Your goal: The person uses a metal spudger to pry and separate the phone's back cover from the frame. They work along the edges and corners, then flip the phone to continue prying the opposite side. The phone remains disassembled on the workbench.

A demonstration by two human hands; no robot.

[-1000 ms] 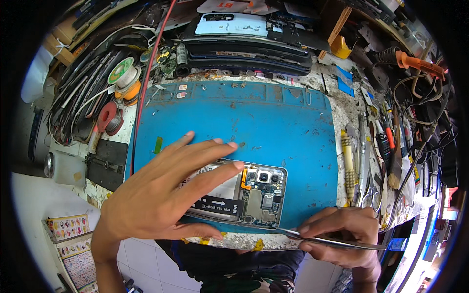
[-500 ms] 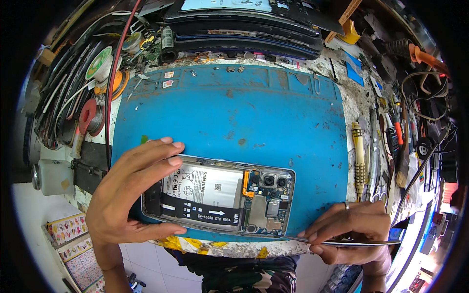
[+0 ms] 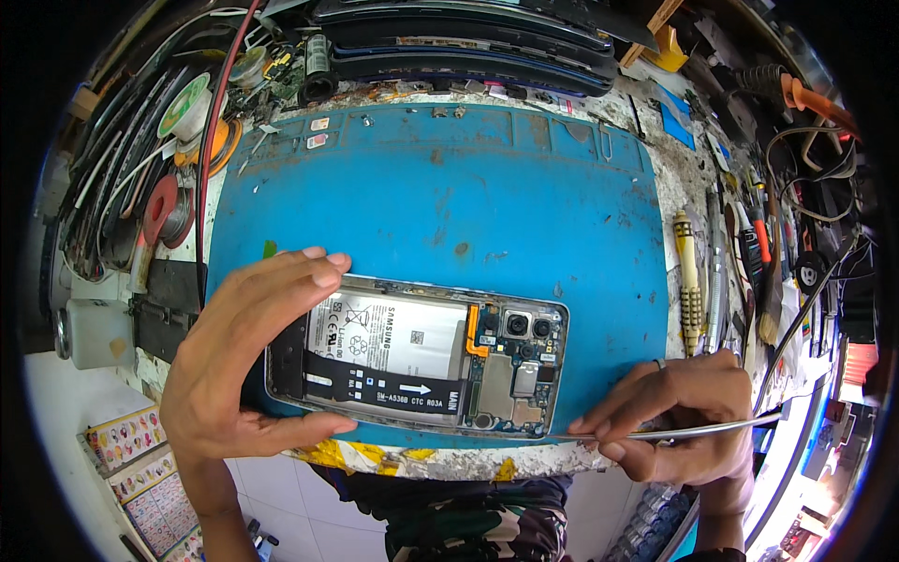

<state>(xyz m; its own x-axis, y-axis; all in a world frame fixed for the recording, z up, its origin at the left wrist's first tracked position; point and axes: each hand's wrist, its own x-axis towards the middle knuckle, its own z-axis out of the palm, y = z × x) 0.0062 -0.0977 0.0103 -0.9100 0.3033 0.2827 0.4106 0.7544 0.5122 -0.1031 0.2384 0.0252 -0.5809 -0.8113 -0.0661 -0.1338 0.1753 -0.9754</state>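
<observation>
An opened smartphone (image 3: 393, 339) lies on a blue work mat (image 3: 393, 215), its back cover off. Its silver battery, black ribbon cable, orange flex and circuit board with cameras show. My left hand (image 3: 239, 365) is wrapped round the phone's left end, fingers on the far edge and thumb by the near edge. In my right hand (image 3: 670, 412) a thin metal tool (image 3: 684, 433), like a tweezer or pry tool, is pinched between thumb and fingers. Its tip meets or nearly meets the phone's lower right corner; exact contact is too small to tell.
Solder spools (image 3: 173, 211) and stacked phone parts (image 3: 103, 169) stand at the left. A pile of dark panels (image 3: 468, 56) sits at the back. Along the right lie brushes, a cream-coloured tool (image 3: 688, 281) and cables. The table's worn near edge (image 3: 412, 459) runs just below the phone.
The whole view has shifted slightly, with the phone and hands appearing a little higher. The metal tool's rear end is tilted further up. Both hands keep their holds.
</observation>
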